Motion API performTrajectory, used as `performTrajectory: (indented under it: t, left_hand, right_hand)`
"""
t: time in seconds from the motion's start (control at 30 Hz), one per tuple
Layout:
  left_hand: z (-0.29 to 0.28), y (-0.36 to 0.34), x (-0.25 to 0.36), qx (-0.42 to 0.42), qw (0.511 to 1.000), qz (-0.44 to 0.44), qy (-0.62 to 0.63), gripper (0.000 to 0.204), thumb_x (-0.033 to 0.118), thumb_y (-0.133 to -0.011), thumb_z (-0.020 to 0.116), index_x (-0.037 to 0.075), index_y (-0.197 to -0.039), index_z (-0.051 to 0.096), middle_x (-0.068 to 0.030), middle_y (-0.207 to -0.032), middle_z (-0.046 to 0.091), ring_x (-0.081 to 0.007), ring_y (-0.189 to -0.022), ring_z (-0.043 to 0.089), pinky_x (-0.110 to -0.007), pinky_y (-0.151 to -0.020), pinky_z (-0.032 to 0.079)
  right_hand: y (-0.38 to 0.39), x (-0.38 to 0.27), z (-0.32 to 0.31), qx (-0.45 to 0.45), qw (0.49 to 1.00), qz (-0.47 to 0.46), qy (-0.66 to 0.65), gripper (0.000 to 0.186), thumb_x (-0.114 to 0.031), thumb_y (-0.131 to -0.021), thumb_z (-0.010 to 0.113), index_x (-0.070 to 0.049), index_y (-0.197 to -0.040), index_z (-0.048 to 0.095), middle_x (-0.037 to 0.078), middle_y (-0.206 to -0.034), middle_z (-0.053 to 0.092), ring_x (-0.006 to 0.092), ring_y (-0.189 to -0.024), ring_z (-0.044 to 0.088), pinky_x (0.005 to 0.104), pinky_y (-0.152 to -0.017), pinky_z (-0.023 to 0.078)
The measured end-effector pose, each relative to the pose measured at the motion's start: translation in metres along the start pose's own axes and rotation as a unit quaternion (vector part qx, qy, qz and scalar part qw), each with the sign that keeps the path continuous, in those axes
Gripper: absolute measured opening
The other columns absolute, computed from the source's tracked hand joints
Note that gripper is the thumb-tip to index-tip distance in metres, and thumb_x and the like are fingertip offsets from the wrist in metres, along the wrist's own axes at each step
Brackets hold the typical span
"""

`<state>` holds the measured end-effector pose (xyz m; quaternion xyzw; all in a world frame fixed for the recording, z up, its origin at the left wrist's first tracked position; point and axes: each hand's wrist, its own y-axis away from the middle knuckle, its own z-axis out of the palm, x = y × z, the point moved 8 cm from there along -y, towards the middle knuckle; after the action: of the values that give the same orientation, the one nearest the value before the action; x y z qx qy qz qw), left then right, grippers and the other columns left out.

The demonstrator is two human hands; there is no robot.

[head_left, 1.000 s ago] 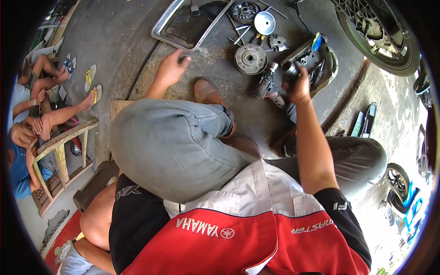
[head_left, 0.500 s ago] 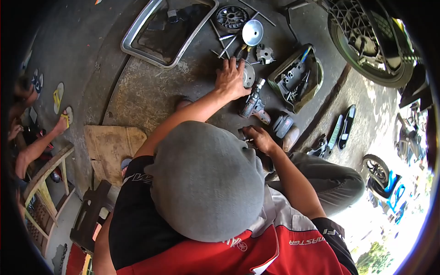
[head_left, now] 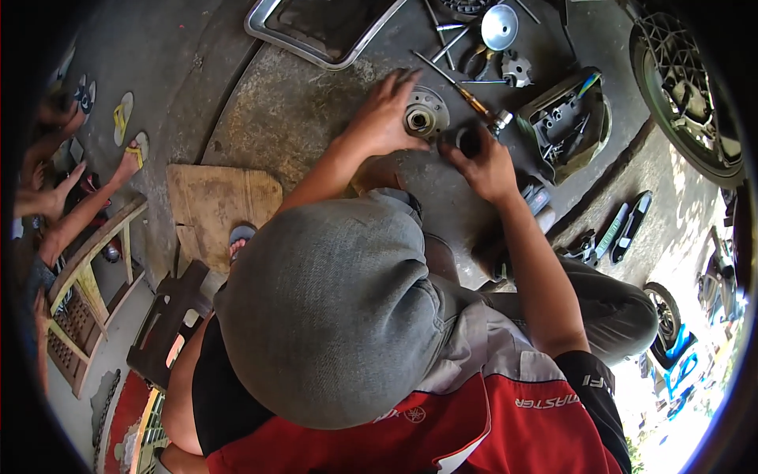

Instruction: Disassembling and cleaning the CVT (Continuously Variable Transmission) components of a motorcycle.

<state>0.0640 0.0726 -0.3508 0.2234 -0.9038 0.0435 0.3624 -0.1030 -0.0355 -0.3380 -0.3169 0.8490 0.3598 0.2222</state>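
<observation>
A round metal plate [head_left: 433,101] with a nut-like hub and small holes round its rim lies on the floor ahead of me. Curved along its left side is my left hand [head_left: 385,118], fingers apart; whether it touches the rim I cannot tell. My right hand [head_left: 488,167] grips a dark cup-shaped part [head_left: 467,142], its round opening showing, close to the plate's near right edge. Just beyond that hand lies a power wrench, mostly hidden, with its shiny socket [head_left: 501,120] in sight. A screwdriver with an amber handle [head_left: 474,103] points away from the socket.
A metal-rimmed tray [head_left: 332,62] is at the far left. Beyond the plate are a funnel [head_left: 500,28], pliers [head_left: 478,57] and a notched metal plate [head_left: 517,69]. An open bin of sockets [head_left: 602,130] stands right, near a motorcycle wheel [head_left: 711,166]. A wooden board [head_left: 217,197] lies left.
My right hand has come forward from beside my knee to the plate with the dark cup-shaped part. My left hand has slid off the plate's top to its left side. The view has shifted.
</observation>
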Motion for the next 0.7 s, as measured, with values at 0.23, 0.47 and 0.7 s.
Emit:
performTrajectory:
  t: [0.23, 0.47, 0.7]
  left_hand:
    - [-0.007, 0.035, -0.033, 0.031, 0.995, -0.075, 0.064, 0.073, 0.017, -0.07, 0.083, 0.011, -0.136, 0.052, -0.0174, -0.135, 0.052, -0.0388, -0.124, 0.053, -0.046, -0.103, 0.046]
    - [0.009, 0.043, -0.02, 0.086, 0.993, -0.03, 0.073, 0.069, 0.015, -0.067, 0.084, 0.007, -0.129, 0.055, -0.0155, -0.132, 0.051, -0.038, -0.125, 0.049, -0.045, -0.105, 0.044]
    - [0.011, 0.031, 0.002, 0.141, 0.986, 0.085, 0.04, 0.065, 0.029, -0.066, 0.088, 0.007, -0.121, 0.061, -0.0129, -0.123, 0.059, -0.0358, -0.119, 0.052, -0.044, -0.104, 0.043]
  right_hand:
    - [-0.027, -0.06, 0.031, 0.031, 0.982, -0.132, 0.128, 0.058, -0.03, -0.073, 0.081, -0.006, -0.121, 0.06, 0.018, -0.113, 0.063, 0.039, -0.102, 0.065, 0.0468, -0.085, 0.054]
    - [-0.036, -0.066, 0.035, -0.076, 0.968, -0.13, 0.203, 0.066, -0.032, -0.073, 0.082, -0.012, -0.13, 0.056, 0.016, -0.117, 0.061, 0.0377, -0.105, 0.064, 0.0462, -0.087, 0.055]
    - [-0.004, 0.01, -0.021, 0.168, 0.969, -0.157, 0.094, 0.058, -0.021, -0.079, 0.074, -0.005, -0.131, 0.053, 0.025, -0.124, 0.05, 0.0451, -0.115, 0.052, 0.0489, -0.096, 0.046]
